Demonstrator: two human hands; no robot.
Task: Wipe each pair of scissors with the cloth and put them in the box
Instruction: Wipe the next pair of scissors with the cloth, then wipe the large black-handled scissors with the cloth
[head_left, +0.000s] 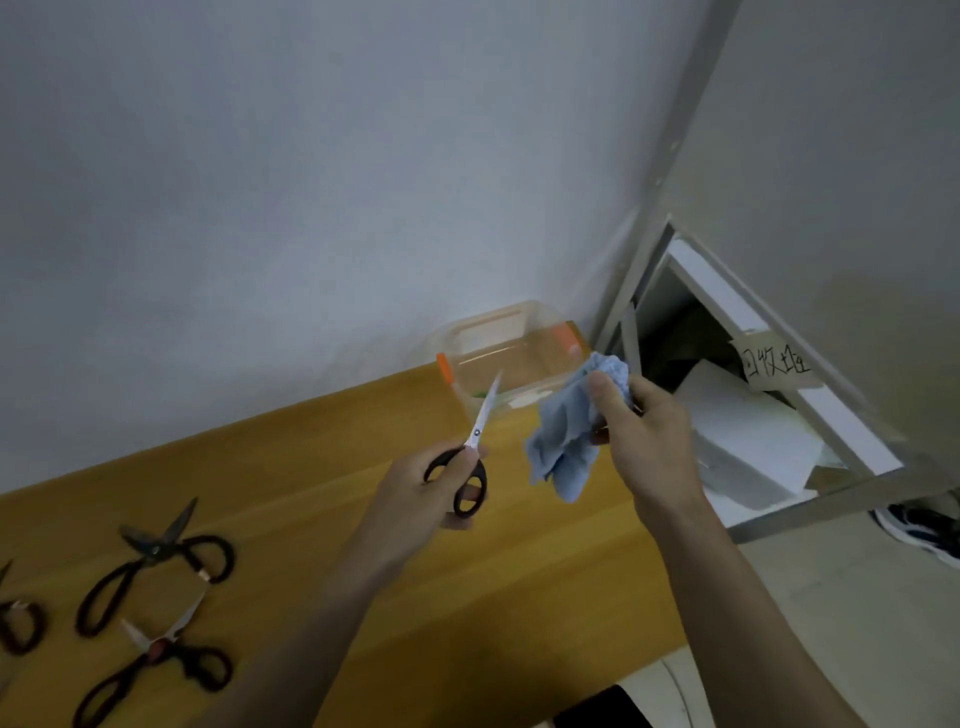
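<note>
My left hand (426, 488) grips a small pair of black-handled scissors (475, 441) by the handles, its closed silver blades pointing up toward the box. My right hand (644, 436) holds a crumpled light blue cloth (566, 431) just right of the blades, not touching them. The clear plastic box (467, 338) with orange clips stands at the table's far corner against the wall; something green shows inside. More scissors lie at the lower left: a black pair (156, 561), a pair with a red pivot (161, 660), and a third pair (15, 618) cut off by the frame edge.
The wooden table (311, 467) runs diagonally from lower left to the wall. To the right stands a grey metal shelf (779, 415) with white sheets and a taped handwritten label (774, 364). A shoe (924, 525) lies on the floor at right.
</note>
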